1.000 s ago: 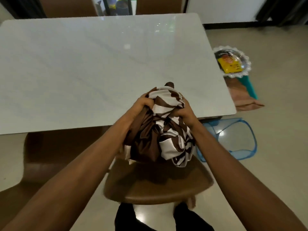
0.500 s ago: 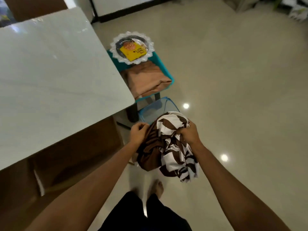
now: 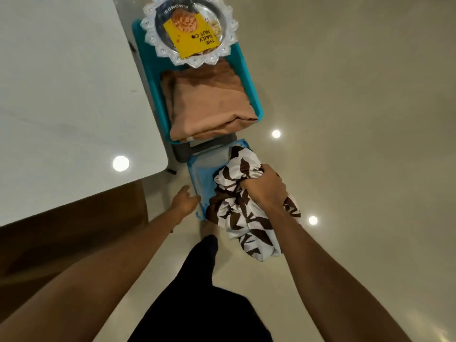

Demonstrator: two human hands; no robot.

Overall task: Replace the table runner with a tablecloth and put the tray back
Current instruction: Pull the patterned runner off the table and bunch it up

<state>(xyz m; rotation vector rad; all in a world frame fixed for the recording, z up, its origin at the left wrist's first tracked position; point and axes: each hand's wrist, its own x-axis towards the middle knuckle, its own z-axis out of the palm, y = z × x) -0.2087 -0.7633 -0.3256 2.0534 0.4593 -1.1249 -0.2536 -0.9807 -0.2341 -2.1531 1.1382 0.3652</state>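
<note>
Brown-and-white leaf-print cloth, the table runner (image 3: 243, 193), is bunched into a loose bundle and held in the air by the right hand (image 3: 262, 187) alone. The fingers are curled tight round the upper part of the bundle. A puff of cloth bulges out on the far side of the fist, and the longer part hangs down on the near side, under the wrist. The bundle is over the right half of a blue mesh basket (image 3: 204, 174) that stands on the floor (image 3: 345, 119), and it hides the basket's right rim. The left hand (image 3: 183, 202) is just at the basket's left rim with its fingers loosely bent. Whether it grips the rim or only touches it cannot be told. Just beyond the basket stands a teal stool (image 3: 150, 70). On its near half lies a folded tan tablecloth (image 3: 209, 102). On its far half sits the tray (image 3: 222, 19), silver with a white scalloped edge that overlaps the far edge of the tablecloth. A yellow packet (image 3: 191, 38) of almonds lies in the tray. To the left is the white table (image 3: 61, 95), its corner close to the stool and the basket, with a brown chair (image 3: 74, 230) below its near edge. Dark trousers (image 3: 204, 304) show between the two forearms.
</note>
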